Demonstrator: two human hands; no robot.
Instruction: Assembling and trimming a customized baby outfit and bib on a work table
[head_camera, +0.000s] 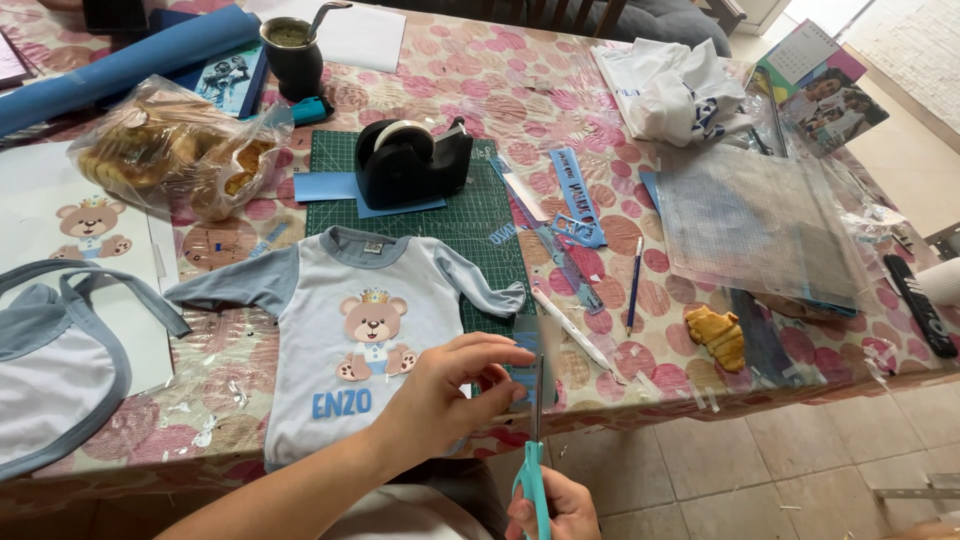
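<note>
From the head camera I see my left hand (440, 395) low in the frame, over the lower hem of a small pale blue baby shirt (350, 340), with its fingers pinched together on a small piece of blue paper (525, 365) held up just past the shirt's right edge. My right hand (555, 505) sits at the very bottom of the view, fingers closed through the teal handles of a pair of scissors (534, 440), whose blades point upward and meet the blue paper; the motion blur keeps me from telling how wide the blades stand. The shirt lies flat on the table (620, 80), which wears a cloth of pink and red rounds, and its upper part overlaps a green cutting mat (480, 215). The shirt shows a bear with a crown and blue letters below it. A black tape dispenser (410, 160) stands on the mat behind the collar. To the right of the mat lie a blue pencil (634, 285), a white pen (570, 328) and a pastry (720, 337). At the left edge rests a white bib (50, 370) with grey-blue trim, and beyond it a clear bag of baked goods (170, 150).
</note>
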